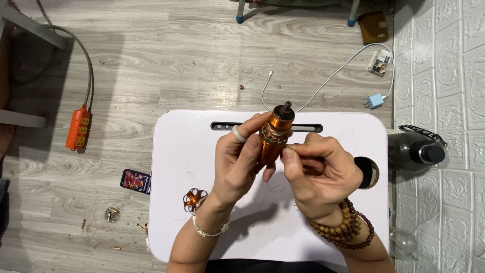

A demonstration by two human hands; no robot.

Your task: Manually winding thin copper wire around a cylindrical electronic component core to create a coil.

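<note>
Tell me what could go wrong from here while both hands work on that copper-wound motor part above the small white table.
The right hand pinches a thin wire at the copper-wound motor part; a hard pull could snap it or cut a finger. The left hand holds the part in a fingertip grip above the white table; a slip might send it to the floor. The loose copper coil sits near the table's left edge, where a forearm could knock it off.

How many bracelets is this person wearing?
3 that I can see: a thin silver bangle on the left wrist, and two wooden bead bracelets on the right wrist, one light brown and one darker. More may hide below the frame.
</note>
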